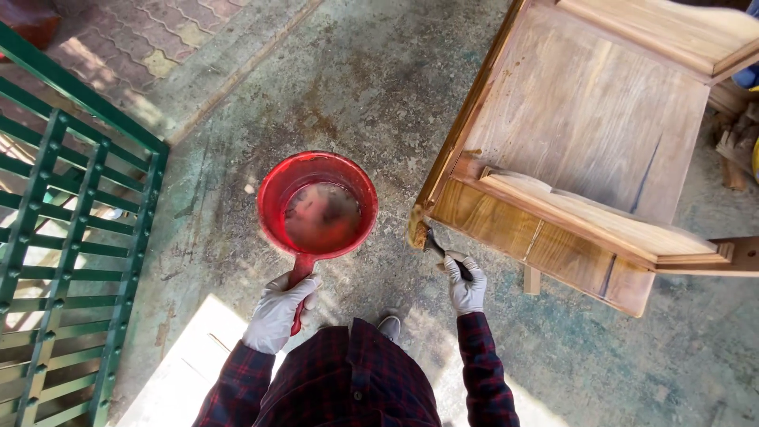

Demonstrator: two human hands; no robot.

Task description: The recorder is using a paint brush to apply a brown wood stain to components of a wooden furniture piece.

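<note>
Stained concrete floor (379, 87) out by a green metal gate (71, 229). Left hand (277, 312), gloved, has its grip closed round the handle of a red dipper (318, 207) holding brownish liquid. Right hand (465, 285) has its grip tight on a brush (423, 233), bristles touching the wooden furniture piece's (585, 134) corner.

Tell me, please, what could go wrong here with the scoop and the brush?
The left hand holds the red scoop of liquid by its handle alone; it might tip and spill on the floor. The brush in the right hand touches the cabinet corner and could drip.
</note>
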